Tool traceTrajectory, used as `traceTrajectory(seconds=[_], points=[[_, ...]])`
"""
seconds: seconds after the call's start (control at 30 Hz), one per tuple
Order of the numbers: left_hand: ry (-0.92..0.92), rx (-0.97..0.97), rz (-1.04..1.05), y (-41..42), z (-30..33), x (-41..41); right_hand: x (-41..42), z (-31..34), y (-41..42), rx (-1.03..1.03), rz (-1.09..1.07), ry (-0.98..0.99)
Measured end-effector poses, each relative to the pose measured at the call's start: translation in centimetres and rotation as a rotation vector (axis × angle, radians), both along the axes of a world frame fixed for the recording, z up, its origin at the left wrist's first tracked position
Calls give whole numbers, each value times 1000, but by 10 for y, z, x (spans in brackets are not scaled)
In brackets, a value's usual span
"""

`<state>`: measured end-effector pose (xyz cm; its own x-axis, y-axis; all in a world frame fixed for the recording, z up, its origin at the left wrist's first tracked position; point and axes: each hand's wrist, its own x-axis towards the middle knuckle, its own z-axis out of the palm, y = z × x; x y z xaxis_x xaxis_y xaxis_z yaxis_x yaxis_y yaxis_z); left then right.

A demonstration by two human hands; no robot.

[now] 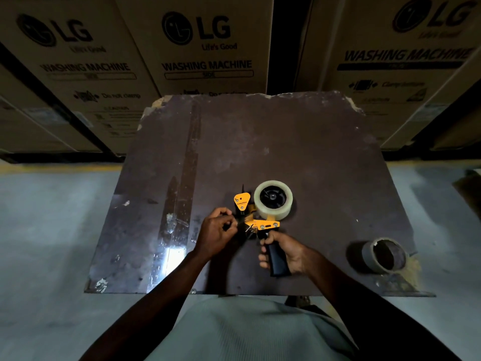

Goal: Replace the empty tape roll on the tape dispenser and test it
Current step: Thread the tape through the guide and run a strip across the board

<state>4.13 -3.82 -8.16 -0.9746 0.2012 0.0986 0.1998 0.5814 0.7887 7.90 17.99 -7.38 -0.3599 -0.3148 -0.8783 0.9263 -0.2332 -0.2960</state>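
Currently I log, on the dark worktop: yellow tape dispenser carrying a full clear tape roll, its black handle gripped by my right hand, left hand fingers pinching at its front end, empty roll lying well right.

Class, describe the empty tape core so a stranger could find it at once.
Start at the dark brown worn board. Near its front right corner lies a grey cardboard ring, hollow, apart from both hands. Unlike the clear tape roll on the yellow dispenser, it carries no tape.
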Motion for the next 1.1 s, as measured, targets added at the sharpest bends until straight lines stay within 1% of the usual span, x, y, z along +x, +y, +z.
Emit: traceTrajectory(seconds=[0.13, 0.33, 0.53, 0.7, 1.1], points=[[-17, -5, 3, 0, 2, 3, 0, 1, 3, -11, 31, 4], [0, -72, 5, -11, 0, 12, 0, 3, 3, 32, -17, 35], [19, -76, -55, -24, 8, 7, 4, 5, 1, 25, -16, 26], [49, -133, -94, -38, 8, 6, 5, 6, 0, -7, -24, 24], [22, -154, -134, -50, 17, -25, 15, 13, 11, 5, 61, 20]])
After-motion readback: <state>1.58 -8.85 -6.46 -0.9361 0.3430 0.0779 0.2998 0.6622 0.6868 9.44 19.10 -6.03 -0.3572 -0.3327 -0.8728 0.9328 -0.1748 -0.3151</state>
